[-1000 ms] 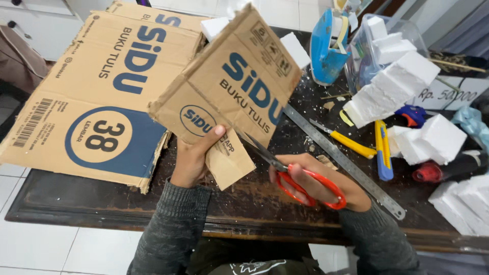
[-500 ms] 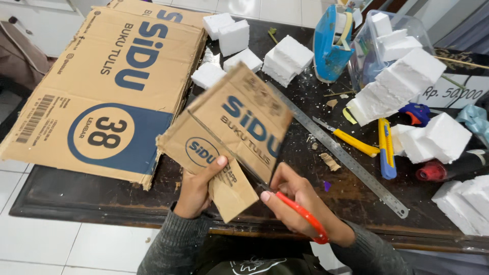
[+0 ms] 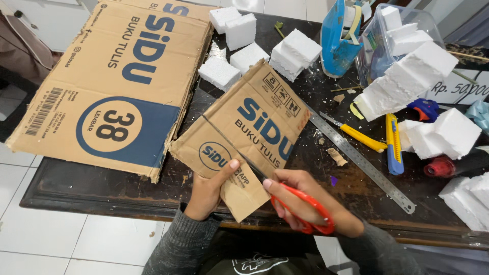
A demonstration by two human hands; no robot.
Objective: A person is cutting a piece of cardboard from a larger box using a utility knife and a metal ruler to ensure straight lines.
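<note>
Cardboard piece lower, flatter than before | left grip pinches it | right grip closed on scissors

Both forearms enter from the lower edge of the frame, clad in grey knit sleeves that end at the wrists. The left hand is raised with the palm turned toward the right, its thumb extended upward and pressed flat, nail visible, while the remaining fingers curl out of view behind what it grips. The right hand lies lower and to the right, knuckles uppermost, wrist angled inward toward the left hand. Its fingers are bent through red loop handles, and the thumb points forward along them. The two hands sit close together, not touching.
</note>
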